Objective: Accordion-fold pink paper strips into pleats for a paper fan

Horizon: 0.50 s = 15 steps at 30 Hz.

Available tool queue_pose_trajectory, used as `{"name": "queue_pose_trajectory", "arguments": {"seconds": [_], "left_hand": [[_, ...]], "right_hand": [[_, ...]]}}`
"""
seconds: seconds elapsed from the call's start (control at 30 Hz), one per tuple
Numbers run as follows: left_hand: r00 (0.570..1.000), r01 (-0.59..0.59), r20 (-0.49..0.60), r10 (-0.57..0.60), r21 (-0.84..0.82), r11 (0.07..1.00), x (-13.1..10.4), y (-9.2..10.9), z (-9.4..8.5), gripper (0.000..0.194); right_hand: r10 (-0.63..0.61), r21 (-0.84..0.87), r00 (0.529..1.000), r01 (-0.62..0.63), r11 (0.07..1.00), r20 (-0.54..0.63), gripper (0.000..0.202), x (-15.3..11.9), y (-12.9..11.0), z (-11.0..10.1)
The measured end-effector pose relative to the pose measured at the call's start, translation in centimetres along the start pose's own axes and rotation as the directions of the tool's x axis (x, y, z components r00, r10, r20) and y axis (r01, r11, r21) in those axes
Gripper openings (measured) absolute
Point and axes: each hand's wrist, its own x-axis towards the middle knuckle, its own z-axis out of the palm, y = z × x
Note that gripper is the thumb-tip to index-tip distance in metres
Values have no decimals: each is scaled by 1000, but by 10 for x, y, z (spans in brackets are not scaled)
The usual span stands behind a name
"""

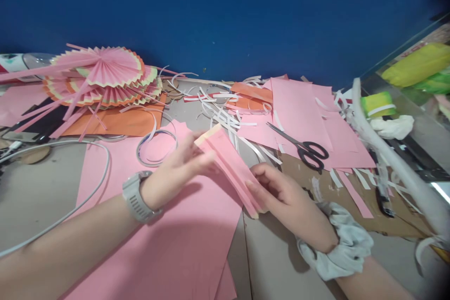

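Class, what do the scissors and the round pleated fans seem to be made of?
Scissors: probably metal blades, dull grey; black handles, likely smooth plastic.
Pleated fans: apparently matte paper, pink with orange and pale-yellow edging, judging by their crisp folds.

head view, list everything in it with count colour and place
folded paper: one, pink and yellow, centre
large sheets: at least two, pink, below centre
fans: several, pink, orange, yellow, back left
orange sheets: several, back left and centre
tape ring: one, grey, left centre
strips: many, mostly white, back centre
scissors: one, black, right
smaller sheets: several, pink, right
cardboard: count unclear, brown, right
cable: one, pale, left
bottle: one, clear, far left
wall: one, blue, back
yellow-green things: several, far right
watch: one, grey, left wrist
scrunchie: one, pale green, right wrist
left hand: one, centre
right hand: one, centre
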Motion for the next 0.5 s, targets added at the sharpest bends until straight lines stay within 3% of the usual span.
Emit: {"name": "queue_pose_trajectory", "arguments": {"seconds": [0.1,0.2,0.37,0.5], "left_hand": [[997,73,5,-74,106,992,-5,-1,17,25],[988,112,90,-124,132,985,-7,-3,24,22],[976,57,190,-103,234,970,-6,-4,21,24],[963,67,240,-120,218,974,-7,-4,19,26]], "right_hand": [[-16,18,1000,15,1000,8,16,0,-4,6],[-11,29,995,8,1000,99,17,-2,-8,6],[-27,243,983,-18,970,182,21,-4,-10,3],[-21,398,975,-70,915,221,20,-3,-6,2]]}}
